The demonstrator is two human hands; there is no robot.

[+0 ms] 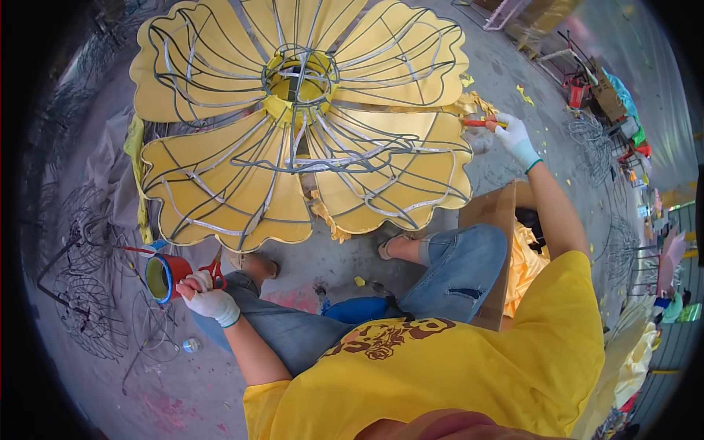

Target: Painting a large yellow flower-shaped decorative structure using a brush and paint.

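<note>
In the head view, the big yellow flower (407,209) stands in front of the person, and its near right petal (389,176) lies just left of the right hand (511,139). That hand is much the nearer of the two to this edge. It wears a white glove, and its fingers are closed around a red stick (480,123). The stick's long axis runs almost sideways, its far end pointing left at the petal's outer edge; whether the tip touches the cloth is too small to tell.

The left hand (209,299), also gloved, is closed on a red cup (171,277) with a blue rim, below the near left petal (227,183) and apart from it. The cup is tilted, its mouth facing left. Red-handled scissors (215,273) are right by this hand; whether the fingers grip them is unclear.

Counted, there is one flower with five petals in sight, the topmost cut off by the upper edge, around one yellow center ring (297,110). There are two gloves, one stick, one cup and one pair of scissors. One cardboard box (488,216) stands beside the person's right leg, with orange-yellow cloth (524,260) inside.
</note>
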